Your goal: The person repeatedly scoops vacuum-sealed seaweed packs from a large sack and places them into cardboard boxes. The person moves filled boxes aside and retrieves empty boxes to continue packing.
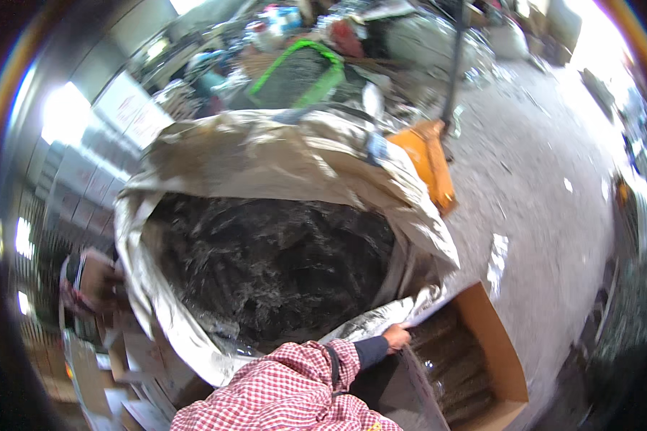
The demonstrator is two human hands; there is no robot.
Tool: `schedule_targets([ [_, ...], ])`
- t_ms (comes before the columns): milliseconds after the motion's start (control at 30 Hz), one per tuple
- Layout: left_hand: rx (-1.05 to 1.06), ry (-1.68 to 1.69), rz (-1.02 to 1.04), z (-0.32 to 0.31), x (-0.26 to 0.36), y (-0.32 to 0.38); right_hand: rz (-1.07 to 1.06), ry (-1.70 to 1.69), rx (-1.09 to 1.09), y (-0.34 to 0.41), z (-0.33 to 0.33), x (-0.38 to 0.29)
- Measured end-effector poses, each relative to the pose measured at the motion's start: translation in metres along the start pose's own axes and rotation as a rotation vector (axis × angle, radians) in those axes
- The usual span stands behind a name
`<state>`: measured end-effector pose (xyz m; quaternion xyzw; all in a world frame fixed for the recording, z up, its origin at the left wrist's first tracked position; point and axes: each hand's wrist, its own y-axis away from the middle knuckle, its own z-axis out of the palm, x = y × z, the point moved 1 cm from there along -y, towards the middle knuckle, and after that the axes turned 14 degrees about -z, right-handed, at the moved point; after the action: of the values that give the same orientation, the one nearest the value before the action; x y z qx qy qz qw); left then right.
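Observation:
My right hand [396, 338], at the end of a dark cuff and a red-and-white checked sleeve, grips the upper corner of an open cardboard box [490, 345]. The box stands tilted against the near right rim of a large white woven bulk bag [280, 161]. Its inside is brown and dark, too blurred to tell what it holds. Dark, crumpled, shiny material [280, 264], perhaps plastic film, lies deep in the bag. The bag's mouth gapes wide, with its far side folded inward. My left hand is out of view.
An orange scoop-like object [423, 161] with a dark pole stands behind the bag on the right. A green-rimmed container [302, 73] lies among heaped plastic waste. Stacked cartons [86, 188] line the left, with loose cardboard [135, 355] nearer. Scraps lie on the concrete floor [539, 188].

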<state>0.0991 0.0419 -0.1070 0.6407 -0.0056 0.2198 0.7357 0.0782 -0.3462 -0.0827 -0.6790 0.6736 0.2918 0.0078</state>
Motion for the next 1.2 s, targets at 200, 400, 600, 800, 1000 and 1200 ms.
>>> schedule_targets([
  [200,-0.305,0.410,0.115,0.000,0.005,0.094,-0.522,-0.028,-0.236,-0.030,-0.013,-0.217],
  [400,-0.472,0.544,0.291,-0.085,-0.082,0.225,-0.870,0.056,-0.434,0.048,-0.023,-0.384],
  [600,0.057,0.700,0.524,-0.187,-0.233,0.428,-1.076,0.202,-0.488,0.181,-0.029,-0.500],
  [800,0.303,1.180,0.824,-0.257,-0.434,0.588,-1.209,0.312,-0.440,0.298,-0.072,-0.613],
  [1000,0.688,1.757,0.828,-0.240,-0.606,0.659,-1.447,0.389,-0.546,0.379,-0.057,-0.756],
  [1200,1.083,2.222,0.682,-0.205,-0.699,0.674,-1.727,0.623,-0.848,0.526,0.145,-0.899],
])
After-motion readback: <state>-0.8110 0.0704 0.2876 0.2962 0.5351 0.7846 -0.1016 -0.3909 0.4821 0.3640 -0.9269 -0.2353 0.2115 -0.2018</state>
